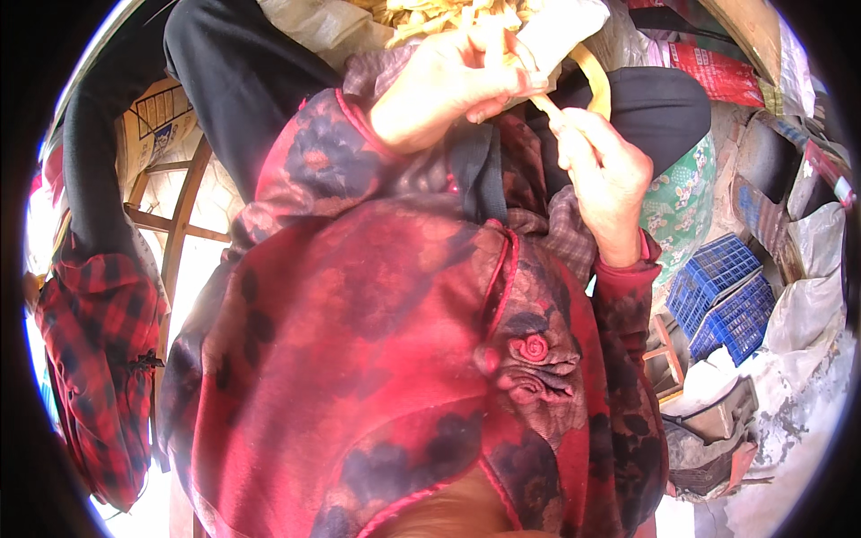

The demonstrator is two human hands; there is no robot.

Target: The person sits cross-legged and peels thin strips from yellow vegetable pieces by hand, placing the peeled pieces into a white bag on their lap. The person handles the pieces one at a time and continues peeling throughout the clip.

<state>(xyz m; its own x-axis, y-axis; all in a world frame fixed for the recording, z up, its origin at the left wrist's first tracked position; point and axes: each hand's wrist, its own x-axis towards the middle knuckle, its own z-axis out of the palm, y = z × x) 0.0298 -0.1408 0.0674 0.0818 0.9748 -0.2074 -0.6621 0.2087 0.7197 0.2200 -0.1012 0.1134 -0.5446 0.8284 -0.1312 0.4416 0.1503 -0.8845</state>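
Note:
Near the top centre, my left hand [457, 81] is raised with its thumb and fingers closed on a pale yellow strip [546, 106], whose material I cannot tell. Lower and to the right, my right hand [602, 171] pinches the same strip, so a short length spans the gap between both hands. A wider yellow strip [599, 81] curves down behind my right hand. Just beyond my left hand lies a pile of similar yellow strips [437, 17], beside white plastic sheeting [565, 30]. Bright light washes out the fingertips.
Another person in a red-and-black plaid garment [101, 363] and dark trousers is at the left, near a wooden frame [180, 202]. Blue plastic baskets [716, 269], a green patterned cloth [683, 195], a red printed bag [716, 74] and crumpled plastic [807, 282] lie at the right.

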